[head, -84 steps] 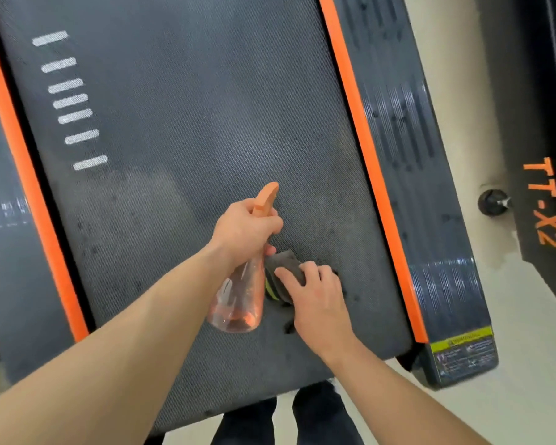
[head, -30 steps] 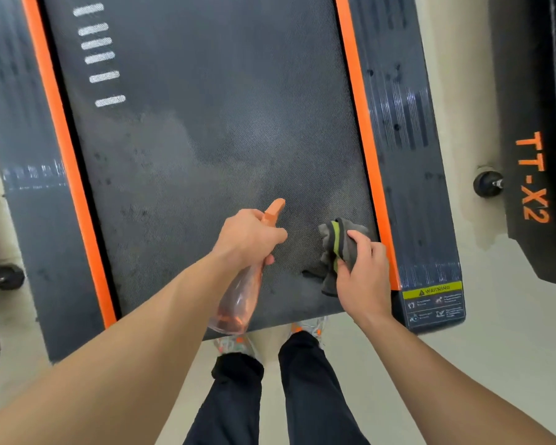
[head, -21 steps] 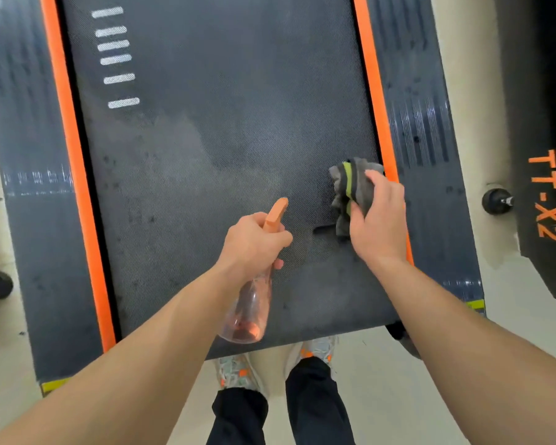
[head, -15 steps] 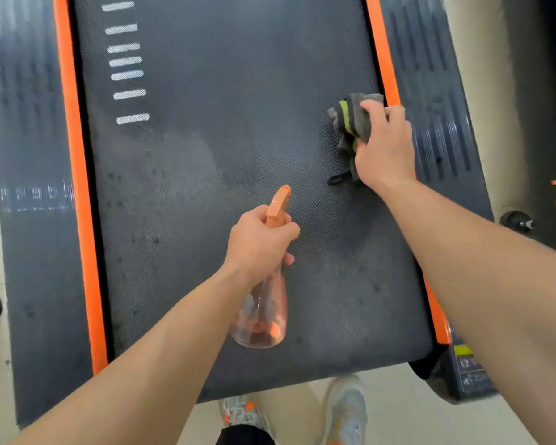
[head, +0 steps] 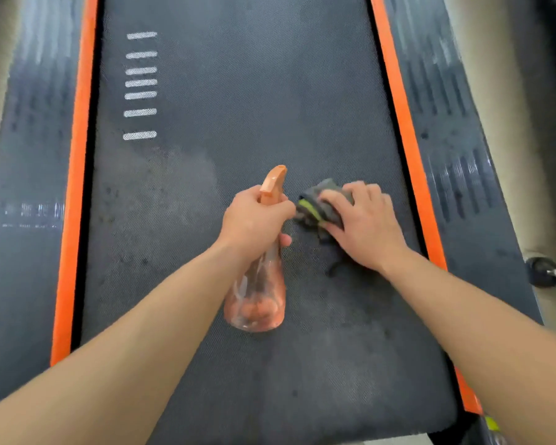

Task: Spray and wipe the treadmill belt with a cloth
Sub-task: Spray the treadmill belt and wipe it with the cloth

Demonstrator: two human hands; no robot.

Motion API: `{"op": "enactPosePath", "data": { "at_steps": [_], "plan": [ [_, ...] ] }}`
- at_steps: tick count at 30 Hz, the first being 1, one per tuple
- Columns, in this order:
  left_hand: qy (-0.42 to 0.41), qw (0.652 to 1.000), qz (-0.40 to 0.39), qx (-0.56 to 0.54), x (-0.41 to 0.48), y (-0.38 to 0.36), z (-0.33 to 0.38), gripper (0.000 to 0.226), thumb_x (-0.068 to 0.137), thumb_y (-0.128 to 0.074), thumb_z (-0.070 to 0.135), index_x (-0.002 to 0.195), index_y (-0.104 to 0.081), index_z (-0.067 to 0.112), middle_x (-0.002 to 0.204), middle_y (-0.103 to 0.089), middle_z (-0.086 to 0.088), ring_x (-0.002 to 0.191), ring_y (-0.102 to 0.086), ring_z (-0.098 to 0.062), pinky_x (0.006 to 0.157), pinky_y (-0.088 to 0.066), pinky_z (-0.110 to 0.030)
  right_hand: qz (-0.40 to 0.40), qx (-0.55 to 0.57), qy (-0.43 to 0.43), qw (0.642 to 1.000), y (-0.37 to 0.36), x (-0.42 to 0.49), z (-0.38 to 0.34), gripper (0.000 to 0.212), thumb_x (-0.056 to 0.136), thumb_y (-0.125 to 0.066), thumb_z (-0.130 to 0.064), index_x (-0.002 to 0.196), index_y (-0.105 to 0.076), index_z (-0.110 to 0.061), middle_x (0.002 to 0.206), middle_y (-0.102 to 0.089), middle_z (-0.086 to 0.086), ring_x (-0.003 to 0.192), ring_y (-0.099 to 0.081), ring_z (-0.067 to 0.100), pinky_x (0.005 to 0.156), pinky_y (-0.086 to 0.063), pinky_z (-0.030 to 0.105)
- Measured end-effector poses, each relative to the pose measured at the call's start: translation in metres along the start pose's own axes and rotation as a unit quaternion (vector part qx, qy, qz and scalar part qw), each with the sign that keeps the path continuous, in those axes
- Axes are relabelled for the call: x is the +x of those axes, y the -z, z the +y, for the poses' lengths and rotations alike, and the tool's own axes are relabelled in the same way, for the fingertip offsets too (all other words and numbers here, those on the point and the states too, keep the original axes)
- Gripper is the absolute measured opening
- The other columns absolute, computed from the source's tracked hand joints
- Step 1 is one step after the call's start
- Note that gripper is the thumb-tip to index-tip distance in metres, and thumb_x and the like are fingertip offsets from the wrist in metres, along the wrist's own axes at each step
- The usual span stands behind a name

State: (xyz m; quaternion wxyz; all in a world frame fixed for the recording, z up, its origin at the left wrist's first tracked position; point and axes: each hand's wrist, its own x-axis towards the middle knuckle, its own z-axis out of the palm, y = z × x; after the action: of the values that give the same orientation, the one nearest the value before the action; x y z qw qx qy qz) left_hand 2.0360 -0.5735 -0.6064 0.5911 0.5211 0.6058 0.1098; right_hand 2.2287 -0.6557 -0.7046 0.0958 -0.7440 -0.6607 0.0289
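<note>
The dark textured treadmill belt (head: 238,101) fills the middle of the view, with pale dusty patches and dark specks on its near half. My left hand (head: 254,220) grips the neck of a clear orange spray bottle (head: 257,300), its orange nozzle pointing away over the belt. My right hand (head: 363,223) presses a crumpled grey cloth with a yellow-green stripe (head: 318,203) flat on the belt, just right of the bottle's head. Much of the cloth is hidden under my fingers.
Orange strips (head: 74,187) (head: 408,139) border the belt on both sides, with dark grey side rails (head: 23,155) (head: 456,162) outside them. Several white dashes (head: 140,81) mark the belt's far left. A black wheel (head: 543,271) sits on the pale floor at right.
My right hand has slid the cloth from the belt's right edge near the orange strip back toward the middle, beside the bottle. The view has moved forward over the belt; my feet are out of sight.
</note>
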Motion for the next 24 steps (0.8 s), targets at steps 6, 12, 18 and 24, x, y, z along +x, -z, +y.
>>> {"op": "enactPosePath", "data": {
  "at_steps": [6,12,18,24],
  "plan": [
    [-0.087,0.995,-0.015,-0.041,0.020,-0.007,0.014,0.017,0.063,-0.070,0.026,0.080,-0.071,0.024,0.079,-0.065,0.006,0.047,-0.065,-0.014,0.077,-0.065,-0.050,0.037,-0.073,-0.161,0.983,-0.011,0.123,0.042,0.055,0.095,-0.050,-0.058,0.142,-0.041,-0.031,0.135,-0.046,0.020,0.122,-0.044,0.041,0.098,-0.041,0.051],
    [-0.094,0.992,-0.025,-0.086,0.009,0.002,0.021,0.020,0.061,-0.070,0.027,0.080,-0.067,0.020,0.096,-0.072,-0.010,0.043,-0.064,-0.019,0.052,-0.049,-0.026,0.083,-0.089,-0.139,0.983,-0.006,0.060,0.009,0.050,0.092,-0.052,-0.054,0.132,-0.050,-0.025,0.116,-0.053,0.019,0.101,-0.052,0.041,0.079,-0.047,0.050],
    [-0.097,0.989,-0.036,-0.110,-0.002,0.007,0.012,0.012,0.081,-0.073,0.010,0.093,-0.069,0.012,0.098,-0.067,-0.009,0.041,-0.061,-0.016,0.046,-0.048,-0.020,0.037,-0.123,0.007,0.992,0.005,-0.002,0.017,0.052,0.092,-0.048,-0.061,0.134,-0.051,-0.030,0.108,-0.054,0.013,0.095,-0.052,0.037,0.075,-0.046,0.046],
    [-0.112,0.987,-0.027,-0.113,-0.007,0.015,0.006,0.031,0.075,-0.073,0.017,0.104,-0.072,0.006,0.099,-0.073,-0.007,0.048,-0.065,-0.019,0.057,-0.046,-0.026,0.049,-0.139,-0.233,0.961,-0.004,0.114,0.046,0.049,0.101,-0.044,-0.054,0.141,-0.041,-0.028,0.136,-0.046,0.019,0.125,-0.042,0.039,0.101,-0.036,0.050]
  ]
}}
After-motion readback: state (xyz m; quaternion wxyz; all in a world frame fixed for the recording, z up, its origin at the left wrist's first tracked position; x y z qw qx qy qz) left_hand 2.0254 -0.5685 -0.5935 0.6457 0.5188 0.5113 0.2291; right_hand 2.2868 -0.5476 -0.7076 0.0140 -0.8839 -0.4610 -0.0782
